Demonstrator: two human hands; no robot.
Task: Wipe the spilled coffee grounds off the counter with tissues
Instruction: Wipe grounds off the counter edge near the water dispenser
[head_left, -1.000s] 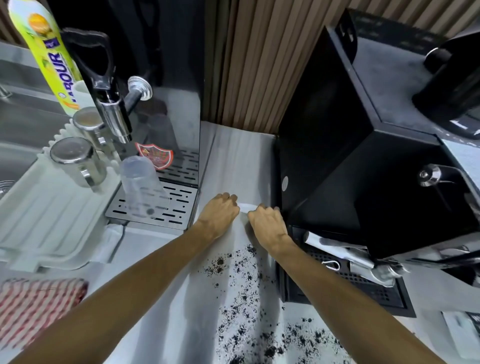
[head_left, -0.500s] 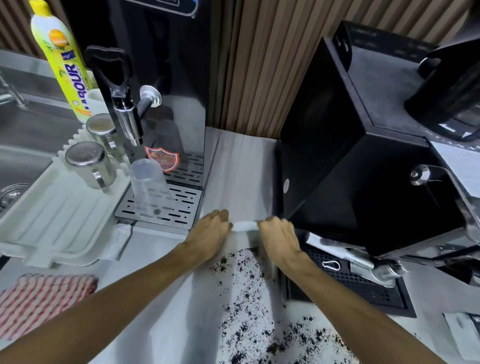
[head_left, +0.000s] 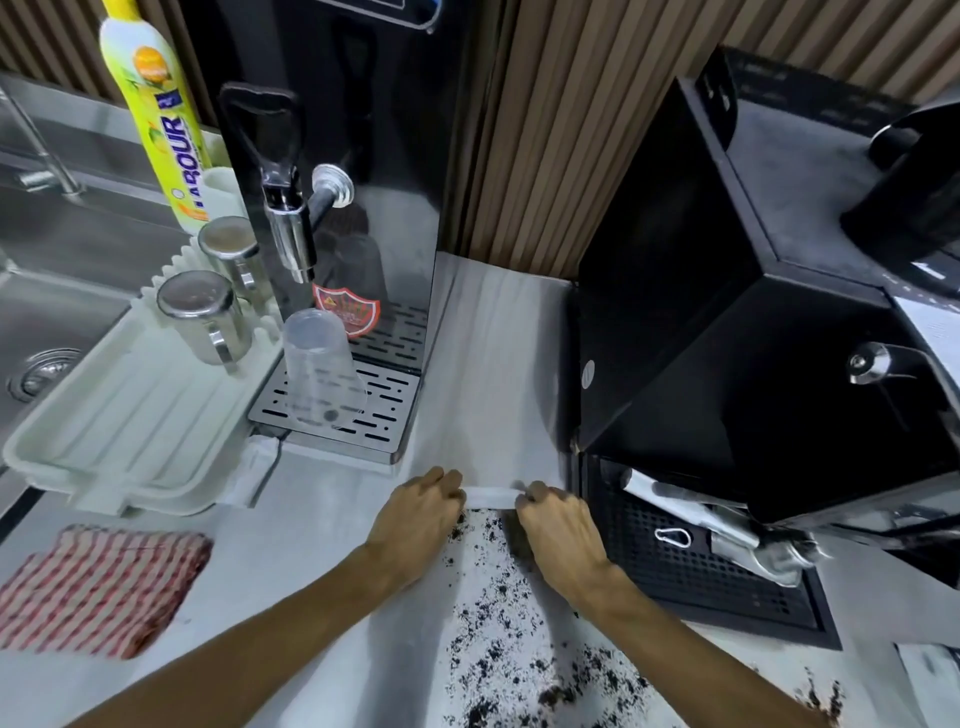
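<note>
tissue (head_left: 491, 496) flat, long axis left-right

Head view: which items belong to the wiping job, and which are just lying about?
Job: tissue, gripped by left hand and right hand; coffee grounds; counter.
Lying about: striped cloth, plastic cup, steel mugs, soap bottle, drying tray, espresso machine.
</note>
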